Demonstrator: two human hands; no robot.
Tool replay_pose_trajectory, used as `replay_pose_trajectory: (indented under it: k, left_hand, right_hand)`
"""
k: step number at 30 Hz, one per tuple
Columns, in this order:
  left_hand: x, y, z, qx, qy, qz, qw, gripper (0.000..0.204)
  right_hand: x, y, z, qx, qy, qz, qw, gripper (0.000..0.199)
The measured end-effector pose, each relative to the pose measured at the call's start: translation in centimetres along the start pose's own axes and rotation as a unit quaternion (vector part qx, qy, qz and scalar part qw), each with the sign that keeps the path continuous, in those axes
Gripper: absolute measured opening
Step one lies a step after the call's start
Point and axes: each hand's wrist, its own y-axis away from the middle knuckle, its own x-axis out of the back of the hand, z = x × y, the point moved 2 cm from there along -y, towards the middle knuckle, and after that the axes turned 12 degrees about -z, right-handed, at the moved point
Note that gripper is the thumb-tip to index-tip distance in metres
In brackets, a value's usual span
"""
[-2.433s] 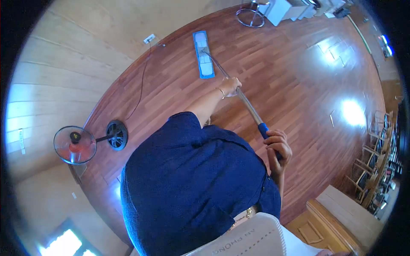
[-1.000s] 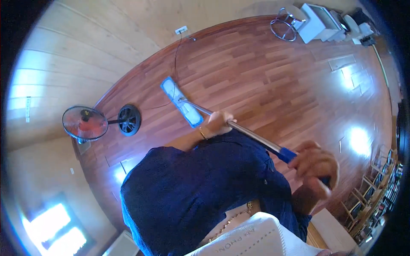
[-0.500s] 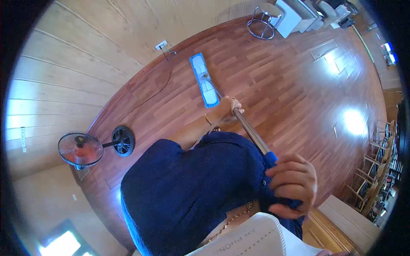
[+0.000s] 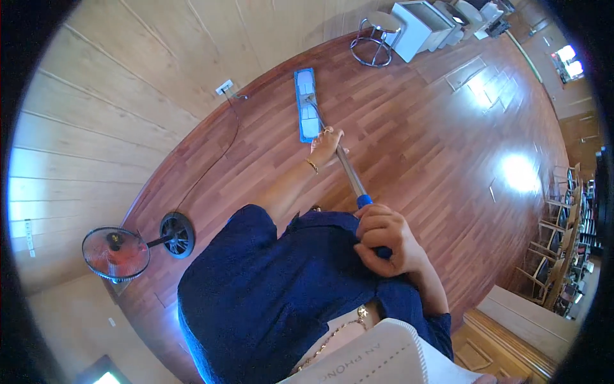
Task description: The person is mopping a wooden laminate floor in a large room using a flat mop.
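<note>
Hands both closed on a mop (image 4: 350, 173), right hand (image 4: 389, 238) nearest, round its blue grip (image 4: 364, 201), left hand (image 4: 326, 147) farther down the metal pole (image 4: 345, 161), blue-edged mop head (image 4: 307, 105) flat on wood floor (image 4: 416, 153), fan (image 4: 115, 254) off left, round stool (image 4: 384, 22) farthest, beside a white cabinet (image 4: 409, 40).

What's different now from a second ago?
The mop head has moved farther out, away from the fan, and swung from slanting to nearly straight ahead. The right hand has come leftward, in front of the navy shirt. Both it and the left hand still hold the mop handle. The fan and stool stayed put.
</note>
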Motion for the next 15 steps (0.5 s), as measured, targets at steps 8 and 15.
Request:
replay_pose_trajectory:
  k: [8,15]
  left_hand:
    - [-2.4,-10.1,-5.7,-0.074,0.261,-0.047,0.961,0.056]
    - [8.8,-5.6,8.5,-0.264,0.382,0.041,0.885,0.037]
  right_hand:
    - [3.8,-2.9,6.1,0.055,0.029,0.106,0.992,0.021]
    - [6.5,-4.7,14.4,0.001,0.073,0.219,0.973,0.026]
